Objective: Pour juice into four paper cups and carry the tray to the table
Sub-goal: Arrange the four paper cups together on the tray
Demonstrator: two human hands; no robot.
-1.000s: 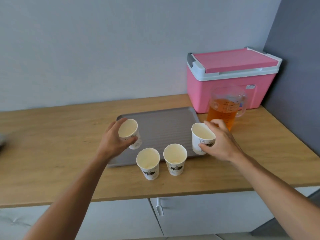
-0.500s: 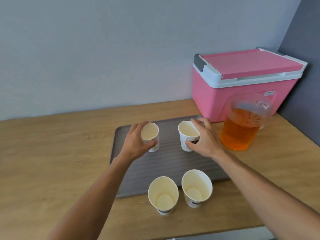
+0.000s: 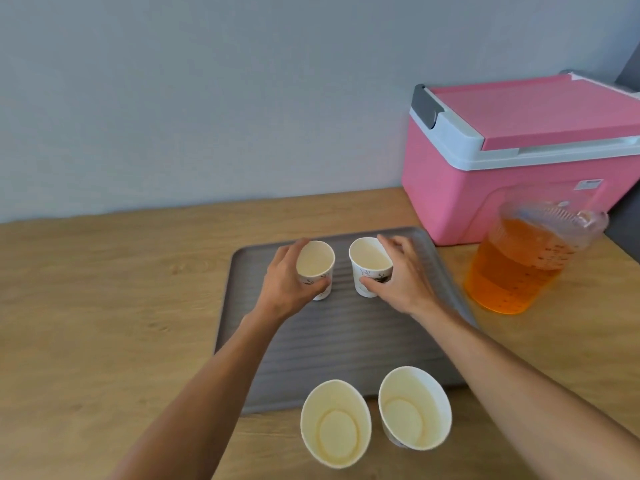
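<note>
Both hands are over the grey tray (image 3: pixel 346 344), which lies flat on the wooden worktop (image 3: pixel 104 306). Left grip (image 3: pixel 282 284) is clamped round the left far cup (image 3: pixel 316 263), fingers wrapped on its side and thumb across the front. Right grip (image 3: pixel 403 282) is clamped on the right far cup (image 3: pixel 370 261), thumb low on the front and fingers over the far rim. Those two cups are side by side in the far half of the tray, close but not touching. Can't tell whether the bases are fully down on the tray. Two more cups, near-left cup (image 3: pixel 335 424) and near-right cup (image 3: pixel 414 408), stand upright at the tray's near edge, apparently on the worktop. All four are empty. Juice pitcher (image 3: pixel 519 268), about two-thirds full of orange liquid, sits on the worktop just right of the tray, in front of a pink cooler box (image 3: pixel 485 188).
</note>
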